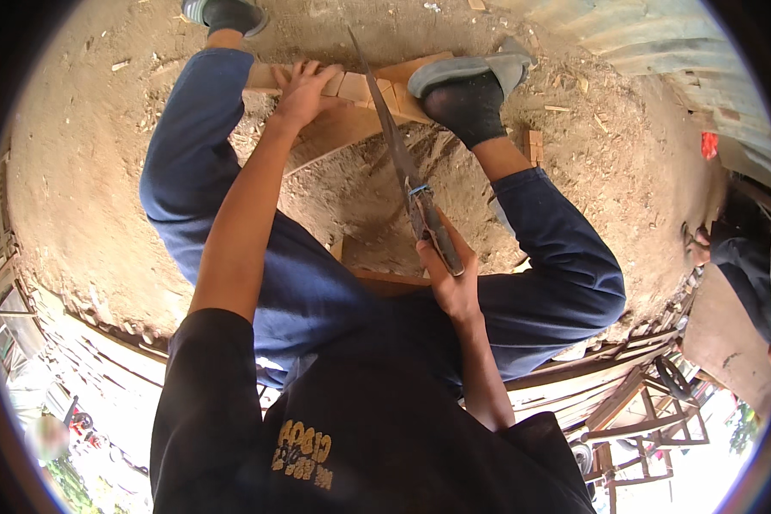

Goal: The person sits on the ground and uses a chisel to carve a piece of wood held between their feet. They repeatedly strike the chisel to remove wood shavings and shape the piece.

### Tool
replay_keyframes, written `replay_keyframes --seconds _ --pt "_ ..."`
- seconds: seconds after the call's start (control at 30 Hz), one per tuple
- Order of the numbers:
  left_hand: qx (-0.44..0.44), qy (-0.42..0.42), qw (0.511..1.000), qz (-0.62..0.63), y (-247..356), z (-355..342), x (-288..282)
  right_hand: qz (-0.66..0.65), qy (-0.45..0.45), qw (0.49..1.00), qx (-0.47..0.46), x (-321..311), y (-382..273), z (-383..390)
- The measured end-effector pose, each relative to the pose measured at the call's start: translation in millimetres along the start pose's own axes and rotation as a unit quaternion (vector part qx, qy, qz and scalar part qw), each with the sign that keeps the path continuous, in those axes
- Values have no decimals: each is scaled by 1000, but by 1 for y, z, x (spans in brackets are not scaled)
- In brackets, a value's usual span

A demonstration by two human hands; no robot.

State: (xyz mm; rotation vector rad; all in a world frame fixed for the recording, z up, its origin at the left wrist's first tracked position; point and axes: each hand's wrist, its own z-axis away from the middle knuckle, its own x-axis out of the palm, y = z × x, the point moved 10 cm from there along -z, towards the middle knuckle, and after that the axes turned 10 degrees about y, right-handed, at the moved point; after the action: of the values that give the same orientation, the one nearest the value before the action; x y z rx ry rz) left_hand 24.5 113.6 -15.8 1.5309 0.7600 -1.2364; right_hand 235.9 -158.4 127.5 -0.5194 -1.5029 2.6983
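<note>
Black cloth of the person's T-shirt (385,445) fills the lower middle, nearest the camera, with yellowish print across the chest. Beyond it the legs, in dark blue trousers (193,167), spread apart to either side over bare, chip-strewn ground (86,197).

Between the knees the right hand (451,281) is closed around the dark handle of a hand saw (391,137), which has a blue band wrapped where handle meets blade. The long, tapering blade points away from the body, leaning a little left, and passes across a pale strip of wood (354,86) in this view; whether its teeth touch the wood cannot be told.

That strip lies crosswise between the feet, with lines running across it (joints between blocks or drawn marks, it is hard to say which). The left hand (301,94) lies on it, left of the blade, fingers spread and open over the top rather than wrapped around anything. A wider plank (343,130) slants just on the near side of the strip.

At the strip's right end is the right foot, in a black sock (464,107) and grey sandal (512,68). A small wood piece (533,147) lies to the right of that foot. Corrugated sheeting (651,38) stands at the upper right, and another person in dark clothing (741,257) appears near the right rim.
</note>
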Motion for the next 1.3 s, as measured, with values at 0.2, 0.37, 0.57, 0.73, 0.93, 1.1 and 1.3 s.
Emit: replay_keyframes --seconds 0.2,0.37,0.57,0.73,0.93,1.1,1.3 --pt "13 29 999 -2 -10 2 11 -25 31 999 -35 16 7 4" --pt "11 20 999 -29 -10 -4 12 -27 32 998 -47 37 5 -7" --pt "4 22 999 -29 -14 -8 16 -29 35 998 -52 32 -3 -6" --pt "-6 -2 1000 -25 -18 -11 16 35 52 991 -114 39 -16 -7" --pt "-15 -15 999 -28 -16 -13 10 81 38 985 -146 47 -28 -7" --pt "-16 -48 998 -35 -12 -14 12 88 48 979 -176 34 -10 5" --pt "-8 -42 998 -52 -23 -17 19 73 36 987 -136 35 -13 2"
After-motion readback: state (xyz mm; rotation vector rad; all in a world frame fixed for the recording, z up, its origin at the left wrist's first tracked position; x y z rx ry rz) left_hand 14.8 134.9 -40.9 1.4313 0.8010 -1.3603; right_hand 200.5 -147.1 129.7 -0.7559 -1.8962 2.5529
